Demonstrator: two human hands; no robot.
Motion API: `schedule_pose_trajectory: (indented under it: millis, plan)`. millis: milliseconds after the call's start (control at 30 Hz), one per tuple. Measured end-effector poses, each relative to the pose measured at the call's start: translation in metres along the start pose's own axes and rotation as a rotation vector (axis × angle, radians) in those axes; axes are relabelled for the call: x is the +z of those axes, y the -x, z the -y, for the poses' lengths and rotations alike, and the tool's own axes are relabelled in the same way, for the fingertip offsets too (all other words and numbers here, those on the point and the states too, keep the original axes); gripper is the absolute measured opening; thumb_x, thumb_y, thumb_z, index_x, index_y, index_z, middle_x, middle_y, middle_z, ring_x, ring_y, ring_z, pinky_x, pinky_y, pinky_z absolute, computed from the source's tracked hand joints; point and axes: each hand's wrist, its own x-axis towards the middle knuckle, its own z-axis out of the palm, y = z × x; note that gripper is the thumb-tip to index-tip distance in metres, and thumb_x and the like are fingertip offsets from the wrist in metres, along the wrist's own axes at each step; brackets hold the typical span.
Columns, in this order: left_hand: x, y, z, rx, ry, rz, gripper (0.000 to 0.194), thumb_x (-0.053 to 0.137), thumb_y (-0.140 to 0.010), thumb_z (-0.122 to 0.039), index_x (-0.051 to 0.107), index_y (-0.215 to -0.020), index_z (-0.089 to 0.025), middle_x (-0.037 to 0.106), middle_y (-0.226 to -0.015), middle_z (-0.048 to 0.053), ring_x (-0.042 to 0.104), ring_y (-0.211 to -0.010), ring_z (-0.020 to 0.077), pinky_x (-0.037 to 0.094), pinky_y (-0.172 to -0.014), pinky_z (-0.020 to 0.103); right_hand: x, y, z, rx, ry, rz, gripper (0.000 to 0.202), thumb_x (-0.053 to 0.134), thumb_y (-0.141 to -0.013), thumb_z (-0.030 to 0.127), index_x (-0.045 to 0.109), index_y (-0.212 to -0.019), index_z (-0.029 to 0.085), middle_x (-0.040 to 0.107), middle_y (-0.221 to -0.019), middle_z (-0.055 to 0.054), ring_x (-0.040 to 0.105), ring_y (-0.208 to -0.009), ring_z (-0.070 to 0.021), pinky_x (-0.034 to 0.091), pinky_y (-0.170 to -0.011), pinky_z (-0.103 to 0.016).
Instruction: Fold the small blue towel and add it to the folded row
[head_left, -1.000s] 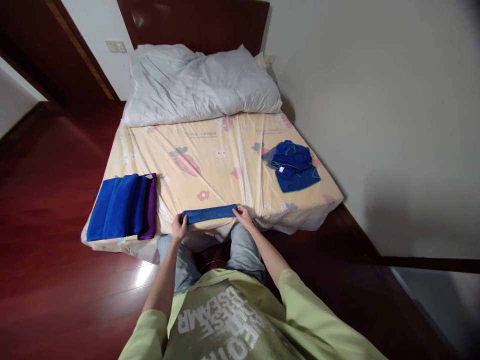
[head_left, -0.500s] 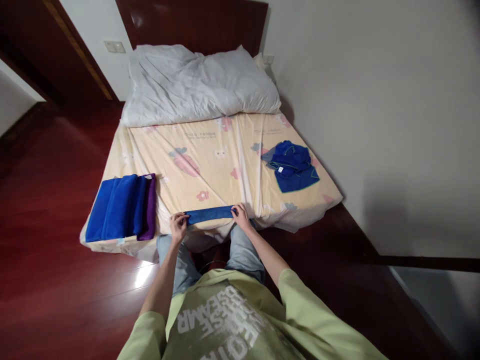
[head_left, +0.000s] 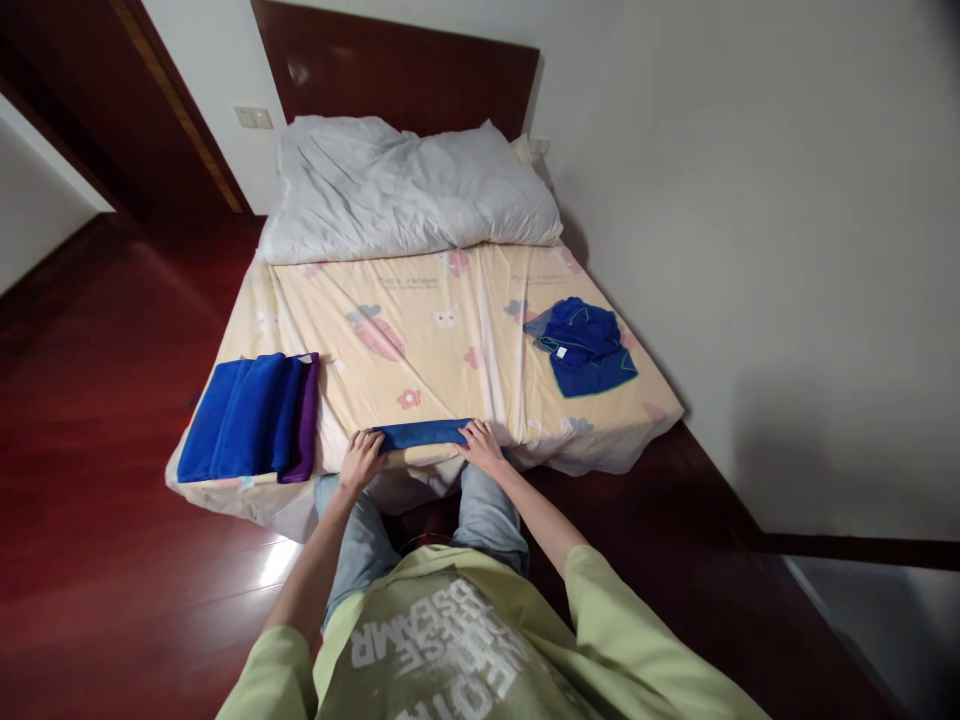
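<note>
Now the blue cloth strip point(head_left: 421, 434), folded long, narrow + flat, lies at the bed's near edge; L hand point(head_left: 361, 460) & R hand point(head_left: 480, 445) have gone from pinching its ends to fingers laid over them, can't tell if gripping. Sheet point(head_left: 442, 375) = thin, wrinkled, w/ carrot print. L side: plush folded blue towels point(head_left: 234, 420) by a purple one point(head_left: 304, 430). R: crumpled green-edged blue cloths point(head_left: 589, 350).
</note>
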Motion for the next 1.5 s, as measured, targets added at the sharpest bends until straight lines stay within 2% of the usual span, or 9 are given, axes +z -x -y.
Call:
schedule_pose_trajectory:
  millis: [167,333,500,600,733,900,1067,1300,1500]
  plan:
    - [-0.005,-0.008,-0.001,0.085,-0.081,0.091,0.034,0.057,-0.085,-0.018,0.066,-0.118,-0.021,0.067,-0.118,0.018,0.059,-0.117,0.0346,0.041,-0.107,0.052,0.004,-0.007,0.005,-0.024,0.047,0.046,0.019,0.067,-0.089,0.024,0.071,-0.107,0.018,0.068,-0.111,-0.017,0.059,-0.115,-0.0328,0.044,-0.105,-0.048]
    - [-0.011,-0.009,-0.013,0.098,-0.167,0.145,0.036,0.05,-0.086,-0.011,0.065,-0.117,-0.021,0.068,-0.103,0.017,0.06,-0.101,0.031,0.044,-0.092,0.045,0.009,-0.007,0.005,-0.115,0.229,0.032,0.027,0.06,-0.084,0.013,0.07,-0.107,0.022,0.069,-0.102,-0.014,0.063,-0.102,-0.0305,0.049,-0.097,-0.046]
    - [-0.024,-0.007,-0.029,0.08,-0.203,0.139,0.032,0.046,-0.09,-0.01,0.064,-0.114,-0.019,0.066,-0.092,0.015,0.058,-0.087,0.0277,0.042,-0.082,0.042,-0.006,-0.017,-0.001,-0.196,0.296,0.049,0.031,0.055,-0.081,0.01,0.071,-0.103,0.024,0.071,-0.098,-0.014,0.064,-0.096,-0.0296,0.052,-0.092,-0.043]
    - [-0.033,0.009,-0.037,0.073,-0.216,0.087,0.032,0.046,-0.093,-0.011,0.063,-0.118,-0.019,0.067,-0.097,0.015,0.058,-0.092,0.0269,0.042,-0.083,0.04,-0.022,-0.03,0.003,-0.246,0.295,0.061,0.033,0.052,-0.082,0.011,0.071,-0.105,0.024,0.071,-0.099,-0.013,0.065,-0.096,-0.0291,0.052,-0.092,-0.042]
    - [-0.043,0.057,-0.037,0.04,-0.152,0.016,0.036,0.045,-0.095,-0.014,0.062,-0.126,-0.019,0.068,-0.109,0.016,0.06,-0.099,0.0273,0.045,-0.088,0.04,-0.04,-0.058,0.026,-0.327,0.259,0.087,0.036,0.049,-0.085,0.013,0.069,-0.112,0.024,0.071,-0.104,-0.012,0.063,-0.101,-0.0287,0.051,-0.094,-0.043]
    - [-0.061,0.126,-0.021,-0.024,0.086,-0.148,0.039,0.042,-0.101,-0.022,0.062,-0.134,-0.024,0.067,-0.125,0.015,0.062,-0.11,0.0265,0.048,-0.101,0.042,-0.044,-0.12,0.086,-0.502,0.24,0.2,0.035,0.049,-0.087,0.01,0.067,-0.115,0.021,0.07,-0.109,-0.012,0.061,-0.104,-0.0287,0.049,-0.094,-0.04]
    - [-0.109,0.166,0.006,-0.15,0.045,-0.315,0.043,0.036,-0.102,-0.019,0.062,-0.137,-0.025,0.065,-0.132,0.013,0.059,-0.123,0.0258,0.049,-0.109,0.047,-0.031,-0.216,0.181,-0.792,0.271,0.169,0.028,0.049,-0.09,0.009,0.068,-0.107,0.021,0.068,-0.111,-0.012,0.059,-0.105,-0.0274,0.047,-0.091,-0.038]
    - [-0.181,0.171,0.078,-0.176,-0.275,-0.519,0.039,0.037,-0.103,-0.014,0.061,-0.133,-0.016,0.066,-0.125,0.016,0.059,-0.114,0.024,0.053,-0.102,0.047,0.0,-0.341,0.333,-1.042,0.419,0.046,0.023,0.046,-0.099,0.013,0.066,-0.107,0.019,0.065,-0.116,-0.013,0.052,-0.104,-0.026,0.042,-0.089,-0.036]
    - [-0.187,0.165,0.135,-0.296,-0.376,-0.539,0.038,0.036,-0.103,-0.013,0.063,-0.13,-0.015,0.066,-0.122,0.017,0.06,-0.105,0.0236,0.054,-0.094,0.045,0.058,-0.393,0.393,-1.007,0.475,0.143,0.033,0.039,-0.097,0.004,0.064,-0.112,0.017,0.062,-0.116,-0.015,0.05,-0.106,-0.0266,0.04,-0.09,-0.036]
